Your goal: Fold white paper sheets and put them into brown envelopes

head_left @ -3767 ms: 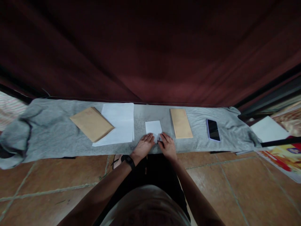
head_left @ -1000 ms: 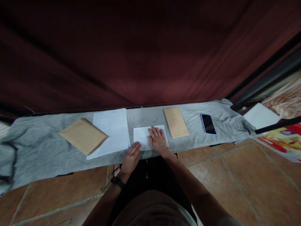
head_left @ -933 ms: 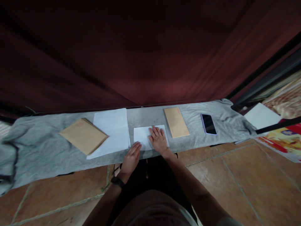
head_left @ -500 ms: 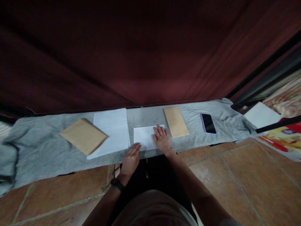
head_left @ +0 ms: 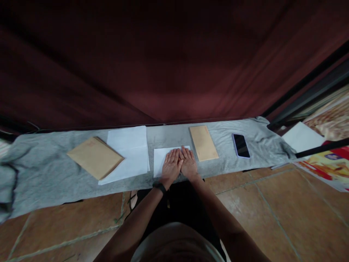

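Observation:
A white folded sheet of paper (head_left: 159, 160) lies on the grey cloth in front of me, its right half mostly covered by my hands. My left hand (head_left: 171, 166) rests flat on it, fingers stretched out and pointing away from me. Right beside it, my right hand (head_left: 188, 164) also presses flat, with the thumbs meeting or overlapping. Neither hand grips anything. Just to the right of my right hand is a single brown envelope (head_left: 204, 143).
Grey cloth (head_left: 51, 174) covers the long narrow bench. To the left, a stack of brown envelopes (head_left: 95, 157) overlaps white paper sheets (head_left: 131, 151). A phone (head_left: 241, 145) lies at the right. Behind hangs a dark red curtain (head_left: 169, 80); a printed box (head_left: 329, 160) stands far right.
My left hand has moved right, from the paper's near left edge onto its middle, beside my right hand. My right hand stays flat on the right part.

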Demonstrator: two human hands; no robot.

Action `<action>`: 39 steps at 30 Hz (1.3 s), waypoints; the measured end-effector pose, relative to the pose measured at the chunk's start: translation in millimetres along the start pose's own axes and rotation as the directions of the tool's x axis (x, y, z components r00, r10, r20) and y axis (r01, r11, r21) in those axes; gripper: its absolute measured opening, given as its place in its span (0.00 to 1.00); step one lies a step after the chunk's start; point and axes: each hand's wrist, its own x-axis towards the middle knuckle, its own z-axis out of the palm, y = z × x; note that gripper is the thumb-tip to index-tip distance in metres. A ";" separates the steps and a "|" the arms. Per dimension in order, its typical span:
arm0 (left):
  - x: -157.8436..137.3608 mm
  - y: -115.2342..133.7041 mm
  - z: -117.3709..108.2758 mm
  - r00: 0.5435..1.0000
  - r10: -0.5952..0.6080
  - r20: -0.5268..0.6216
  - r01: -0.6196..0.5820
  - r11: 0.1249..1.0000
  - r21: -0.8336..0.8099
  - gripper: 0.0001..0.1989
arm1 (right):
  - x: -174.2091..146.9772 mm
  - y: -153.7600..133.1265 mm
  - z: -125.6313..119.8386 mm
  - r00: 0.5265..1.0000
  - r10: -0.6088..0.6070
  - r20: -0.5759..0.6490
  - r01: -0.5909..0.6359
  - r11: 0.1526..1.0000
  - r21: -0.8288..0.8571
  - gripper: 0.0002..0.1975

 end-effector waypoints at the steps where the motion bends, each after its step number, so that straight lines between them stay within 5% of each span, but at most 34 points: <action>1: 1.8 -1.9 2.4 1.000 -0.009 0.001 0.009 1.000 0.001 0.29 | 0.2 0.4 0.8 1.000 0.001 0.003 -0.001 1.000 -0.003 0.30; 12: -0.4 -27.7 7.1 0.996 -0.039 -0.086 0.043 0.998 0.038 0.29 | 2.7 -3.1 3.3 0.997 0.049 -0.061 -0.046 0.997 0.056 0.27; 22: -17.5 -41.4 -7.4 0.984 -0.178 -0.015 0.178 0.967 0.184 0.30 | 9.0 -26.1 4.3 0.992 0.087 -0.090 -0.081 0.995 0.063 0.25; 27: -17.7 -43.8 -8.6 0.986 -0.165 0.015 0.159 0.969 0.190 0.29 | 13.0 -48.3 12.5 0.999 0.010 -0.043 -0.005 0.993 0.119 0.25; 39: -16.3 -41.1 -12.6 0.987 -0.162 -0.004 0.160 0.968 0.194 0.28 | -14.7 -21.0 6.7 0.984 -0.171 -0.041 0.173 0.983 0.054 0.24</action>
